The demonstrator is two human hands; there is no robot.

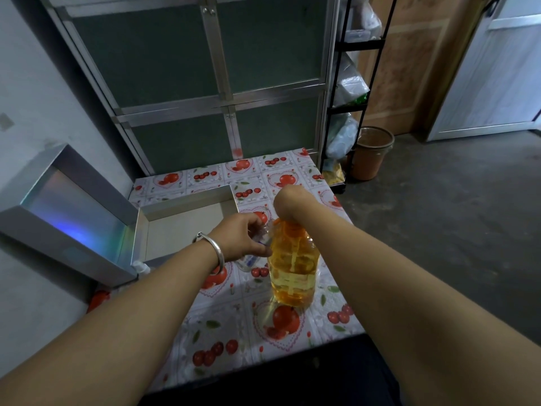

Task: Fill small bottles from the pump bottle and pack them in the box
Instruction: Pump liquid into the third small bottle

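A clear pump bottle point(292, 271) of yellow liquid with an orange top stands mid-table. My right hand point(288, 202) bends down over its pump head; the fingers are hidden behind the wrist. My left hand point(240, 237), with a silver bangle on the wrist, grips a small clear bottle point(248, 260) held against the pump bottle's left side near the spout. Behind my left hand lies an open silver box point(187, 200), its inside bare where I can see it. Another small bottle's white cap point(140, 268) peeks out by the box's near corner.
The box's shiny lid point(67, 212) stands open to the left. The table point(222, 341) has a fruit-print cloth. A glass-door cabinet point(205, 83) stands behind it. A black rack point(351, 92) and a brown bucket point(370, 153) are at the right on a grey floor.
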